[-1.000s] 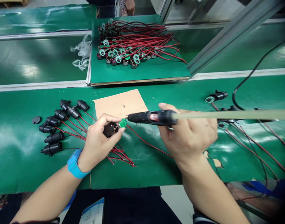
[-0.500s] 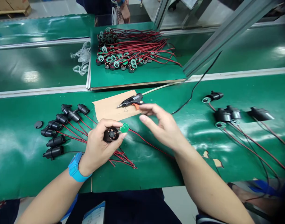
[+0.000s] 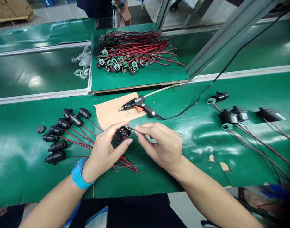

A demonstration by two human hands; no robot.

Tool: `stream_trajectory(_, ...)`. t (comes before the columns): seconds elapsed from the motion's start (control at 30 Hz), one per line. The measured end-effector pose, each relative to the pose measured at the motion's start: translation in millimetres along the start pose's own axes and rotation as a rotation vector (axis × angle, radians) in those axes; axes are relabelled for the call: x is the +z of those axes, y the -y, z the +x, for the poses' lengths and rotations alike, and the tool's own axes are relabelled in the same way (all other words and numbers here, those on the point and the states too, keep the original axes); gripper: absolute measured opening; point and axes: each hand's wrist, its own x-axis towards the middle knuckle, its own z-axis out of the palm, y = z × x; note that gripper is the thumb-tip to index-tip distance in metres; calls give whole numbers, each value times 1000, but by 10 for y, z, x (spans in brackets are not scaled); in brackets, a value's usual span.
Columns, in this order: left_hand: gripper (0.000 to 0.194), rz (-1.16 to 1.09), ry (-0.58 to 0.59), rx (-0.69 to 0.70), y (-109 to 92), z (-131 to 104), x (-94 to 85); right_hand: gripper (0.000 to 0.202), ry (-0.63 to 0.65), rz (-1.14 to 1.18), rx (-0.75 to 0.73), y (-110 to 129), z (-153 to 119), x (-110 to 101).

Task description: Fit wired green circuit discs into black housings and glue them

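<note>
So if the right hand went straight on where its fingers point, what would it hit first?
Probably the small green circuit board at the right hand, then the round black part with copper windings in the left hand, though depth is unclear.

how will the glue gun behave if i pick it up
The glue gun looks hard-bodied, so should lift stiffly. Its curving black cord will probably trail floppily. The long glue stick jutting from the back could swing and snag.

Round black part — open, copper inside (image 3: 123, 134)
</note>
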Motion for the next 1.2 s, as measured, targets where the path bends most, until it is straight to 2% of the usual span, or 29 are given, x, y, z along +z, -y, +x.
stream_trajectory(0.1, 41, 22, 11, 5, 6, 22, -27, 21, -25, -53, -114, -18, 4, -5)
stream_trajectory(0.23, 40, 11, 57, -22, -2, 46, -70, 26, 5, -38, -224, -56, -21, -43)
stream_trajectory(0.33, 33, 1, 104, -33, -26, 56, -93, 28, 31, -62, -278, -75, -55, -63)
stream_trajectory(0.4, 29, -74, 157, -61, -42, 58, -98, 28, 59, -83, -311, -74, -68, -72)
stream_trajectory(0.53, 35, -239, 249, -169, -65, 54, -96, 24, 96, -161, -368, -19, -44, -101)
stream_trajectory(0.63, 40, -240, 254, -212, -80, 50, -104, 20, 117, -258, -420, 59, 1, -133)
stream_trajectory(0.77, 31, -274, 234, -232, -80, 62, -106, 20, 134, -316, -440, 135, 31, -134)
stream_trajectory(0.87, 27, -269, 197, -237, -57, 70, -85, 19, 142, -247, -374, 130, 16, -101)
stream_trajectory(1.03, 26, -232, 166, -252, -37, 64, -58, 29, 113, -71, -54, 101, -9, -77)
stream_trajectory(1.2, 23, -195, 133, -206, -66, 67, -73, 31, 110, 71, 3, 197, -28, -76)
